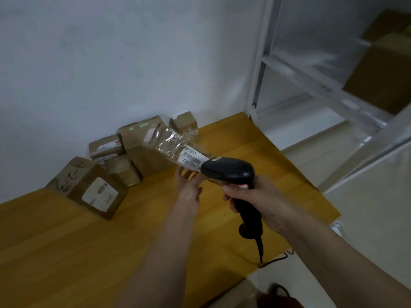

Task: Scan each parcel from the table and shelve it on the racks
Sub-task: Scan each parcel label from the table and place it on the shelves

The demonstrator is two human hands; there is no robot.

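Filling most of the lower view, the wooden table runs back to a white wall, with a white rack standing past its far right corner; brown cartons sit on the rack's shelves, blurred. A heap of cardboard boxes lies along the table's far edge against the wall. The nearest of them, the marked box, sits toward the far left edge, has handwriting on its top that looks like "4-23", though the view is soft, and carries a white label on its front face whose print is too small to read. A smaller box behind it shows a red mark on a white sticker.

Held above the middle of the table is the parcel, a flat piece wrapped in shiny clear film, with a white label reading "220-220-C" below a barcode. The left hand holds it from beneath, fingers curled up around its lower end. The scanner, black with a red trigger, points at that label, its head touching or just over the parcel's near end. The right hand grips its handle, fingers wrapped fully round, forefinger near the trigger. Its black cable trails off the table's near right edge.
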